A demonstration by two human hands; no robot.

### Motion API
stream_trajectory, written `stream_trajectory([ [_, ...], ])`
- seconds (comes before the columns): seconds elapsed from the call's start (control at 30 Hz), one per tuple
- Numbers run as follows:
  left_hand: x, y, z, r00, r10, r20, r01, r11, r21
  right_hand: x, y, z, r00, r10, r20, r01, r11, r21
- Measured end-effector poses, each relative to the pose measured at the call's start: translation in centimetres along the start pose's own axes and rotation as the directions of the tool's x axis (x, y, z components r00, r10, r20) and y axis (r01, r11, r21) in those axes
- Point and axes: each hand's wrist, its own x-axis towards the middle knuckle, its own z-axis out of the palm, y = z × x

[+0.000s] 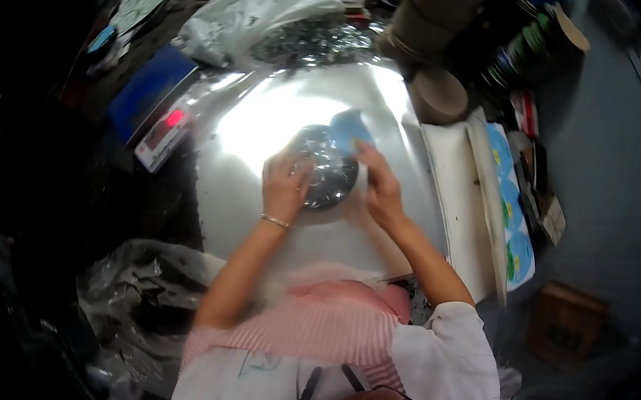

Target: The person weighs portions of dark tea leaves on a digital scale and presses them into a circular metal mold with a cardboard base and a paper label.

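Observation:
A dark round disc (331, 181), covered by shiny clear plastic, lies on a bright metal sheet (237, 221) in front of me. Against the disc's left edge rests my left hand (287, 182), a thin bracelet at its wrist; blur hides how firmly its fingers hold. My right hand (380, 180) is at the disc's upper right, pinching a thin light-blue piece (352, 131), perhaps a label, between thumb and fingers. That piece overlaps the disc's upper right part, and whether it touches the plastic cannot be made out.
A white device with a red-lit display (161, 141) stands left, beside a blue box (151, 94). Beyond the sheet lies a white plastic bag (246, 13). Right are sheets of round blue labels (508, 201), a brown cylinder (437, 95) and a cardboard box (566, 325) lower down.

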Motion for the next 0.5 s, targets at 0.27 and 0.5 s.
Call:
stream_trajectory([
  [0.27, -1.5, -1.1, 0.9, 0.996, -0.074, 0.047, 0.074, 0.997, -0.009, 2.7, 1.6, 4.4, 0.921, 0.063, 0.386, -0.021, 0.994, -0.111],
  [0.5, -1.1, -3.7, 0.7, 0.766, -0.562, 0.312, 0.314, -0.096, -0.945, 2.6, 2.1, 8.5, 0.769, 0.004, 0.639, 0.385, 0.795, -0.468],
])
